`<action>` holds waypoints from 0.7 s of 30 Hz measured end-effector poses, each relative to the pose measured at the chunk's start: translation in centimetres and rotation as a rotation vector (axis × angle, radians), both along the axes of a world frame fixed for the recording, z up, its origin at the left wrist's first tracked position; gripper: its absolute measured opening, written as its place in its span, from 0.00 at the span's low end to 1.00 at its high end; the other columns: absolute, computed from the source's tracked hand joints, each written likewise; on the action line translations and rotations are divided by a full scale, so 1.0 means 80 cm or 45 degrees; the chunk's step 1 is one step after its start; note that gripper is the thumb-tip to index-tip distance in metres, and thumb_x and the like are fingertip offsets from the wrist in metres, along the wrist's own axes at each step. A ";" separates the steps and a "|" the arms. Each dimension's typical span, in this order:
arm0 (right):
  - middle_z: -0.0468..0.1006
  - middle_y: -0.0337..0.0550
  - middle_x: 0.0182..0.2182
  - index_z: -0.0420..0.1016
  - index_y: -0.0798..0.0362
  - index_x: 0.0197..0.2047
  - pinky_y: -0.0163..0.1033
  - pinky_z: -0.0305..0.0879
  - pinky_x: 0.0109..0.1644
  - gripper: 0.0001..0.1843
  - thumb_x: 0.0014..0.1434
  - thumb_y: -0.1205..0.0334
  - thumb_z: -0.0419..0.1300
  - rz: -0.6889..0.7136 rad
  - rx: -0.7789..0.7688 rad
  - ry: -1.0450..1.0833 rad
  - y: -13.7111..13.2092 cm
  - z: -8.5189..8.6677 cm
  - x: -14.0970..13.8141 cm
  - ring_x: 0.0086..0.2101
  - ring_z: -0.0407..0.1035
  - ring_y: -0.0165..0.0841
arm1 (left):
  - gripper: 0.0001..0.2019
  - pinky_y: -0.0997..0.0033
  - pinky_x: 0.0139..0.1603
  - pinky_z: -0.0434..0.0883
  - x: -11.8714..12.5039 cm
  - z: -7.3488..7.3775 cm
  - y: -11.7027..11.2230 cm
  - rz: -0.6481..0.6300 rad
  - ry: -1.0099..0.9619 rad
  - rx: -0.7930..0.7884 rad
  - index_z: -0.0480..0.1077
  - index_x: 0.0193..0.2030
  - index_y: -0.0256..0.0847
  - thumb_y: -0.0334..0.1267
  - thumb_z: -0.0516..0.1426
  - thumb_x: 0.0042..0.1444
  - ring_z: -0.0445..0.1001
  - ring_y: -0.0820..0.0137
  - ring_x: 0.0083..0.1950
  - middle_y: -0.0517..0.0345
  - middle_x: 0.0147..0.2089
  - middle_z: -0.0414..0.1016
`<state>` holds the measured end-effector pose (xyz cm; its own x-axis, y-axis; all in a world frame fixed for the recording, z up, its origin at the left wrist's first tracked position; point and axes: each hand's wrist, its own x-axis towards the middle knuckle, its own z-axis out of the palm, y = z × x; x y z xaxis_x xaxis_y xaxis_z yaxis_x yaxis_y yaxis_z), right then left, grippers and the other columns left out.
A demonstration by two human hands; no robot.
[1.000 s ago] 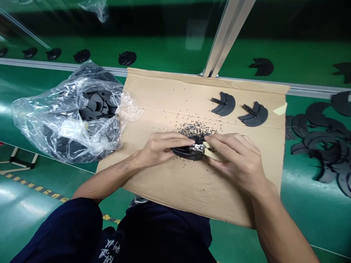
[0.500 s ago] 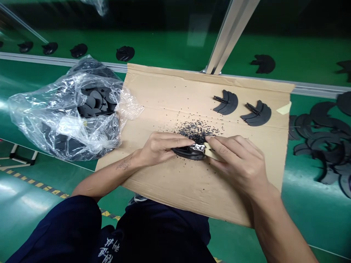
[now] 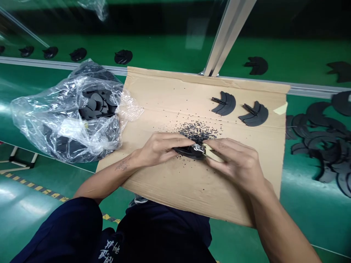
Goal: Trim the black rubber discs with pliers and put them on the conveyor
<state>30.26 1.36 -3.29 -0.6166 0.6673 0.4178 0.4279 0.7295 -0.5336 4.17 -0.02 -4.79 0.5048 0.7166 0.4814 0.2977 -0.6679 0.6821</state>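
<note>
Left hand (image 3: 160, 149) pinches a black curved part (image 3: 189, 153) at frame centre, gripping its left end. Right hand (image 3: 237, 157) is wrapped round the pale handles of a cutter (image 3: 198, 147), metal head up against the part. I can't tell if the blades are biting; the tips are too small to read.

For a clean nip I'd brace the part with the left, set the blades flush, squeeze short. The left fingertips sit just beside the head, so I'd watch those.

Black chips (image 3: 196, 128) heap right behind the work, scattered over the cardboard (image 3: 164, 186); they could mask the cut point. Two similar parts (image 3: 255, 114) lie toward its upper right, out of the way. Clear bag (image 3: 57, 106) of parts at left, loose pile (image 3: 329, 142) at right edge. Metal post (image 3: 229, 36) stands top centre-right, well apart from both hands.
</note>
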 end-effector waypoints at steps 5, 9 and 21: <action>0.81 0.45 0.42 0.74 0.50 0.53 0.39 0.69 0.38 0.14 0.64 0.63 0.63 -0.103 -0.069 0.032 0.005 -0.003 0.000 0.36 0.74 0.33 | 0.14 0.71 0.46 0.79 -0.002 -0.001 0.004 0.056 0.031 -0.012 0.74 0.55 0.41 0.29 0.57 0.65 0.81 0.72 0.46 0.51 0.47 0.82; 0.81 0.48 0.41 0.74 0.52 0.52 0.43 0.62 0.41 0.13 0.66 0.59 0.59 -0.297 0.283 -0.319 0.007 -0.011 -0.002 0.40 0.69 0.39 | 0.12 0.68 0.46 0.76 0.001 0.003 0.003 0.160 0.119 -0.124 0.72 0.53 0.39 0.41 0.56 0.67 0.78 0.70 0.45 0.51 0.45 0.80; 0.79 0.49 0.42 0.73 0.57 0.53 0.42 0.58 0.42 0.15 0.65 0.60 0.58 -0.425 0.391 -0.219 0.006 -0.019 0.002 0.41 0.67 0.39 | 0.25 0.61 0.51 0.69 -0.029 0.087 0.078 0.354 0.640 0.119 0.70 0.55 0.39 0.50 0.38 0.73 0.71 0.63 0.47 0.48 0.48 0.75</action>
<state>30.39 1.88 -4.78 -0.4671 0.7023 0.5372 0.7288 0.6498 -0.2158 1.85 6.24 2.15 0.4863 0.8212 0.2986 0.7429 -0.5684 0.3536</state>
